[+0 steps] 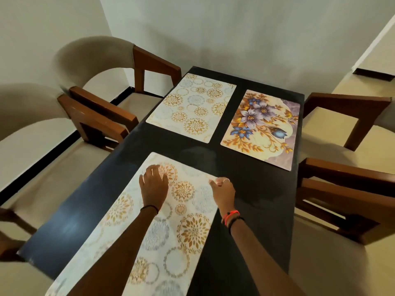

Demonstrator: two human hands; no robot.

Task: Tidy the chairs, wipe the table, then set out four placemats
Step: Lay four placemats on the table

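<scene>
Dark table (245,210), seen from its near end, three mats on it

Near placemat (186,231) (cream, gold and grey-blue circle print) sits on the table's near left part, with its long side running along the table's length. Its near end passes under your forearms and out of view.

Your left hand (154,184) rests flat on this mat toward its far end, with the fingers relaxed and lightly spread, gripping nothing. Your right hand (223,192) is at the mat's far right corner, with the fingers curled and the thumb and forefinger pinching that corner. Whether the corner is lifted off the table, you cannot tell; the hand is slightly blurred.

Circle-print placemat (192,107) lies flat on the table's far left quarter. Floral placemat (260,129) lies flat on the table's far right quarter, and a dark strip of table shows between the two.

Far left chair (92,60) and near left chair (25,107) stand along the table's left side, their wooden arms close to its edge. Far right chair (346,107) and near right chair (342,189) stand along the table's right side
</scene>
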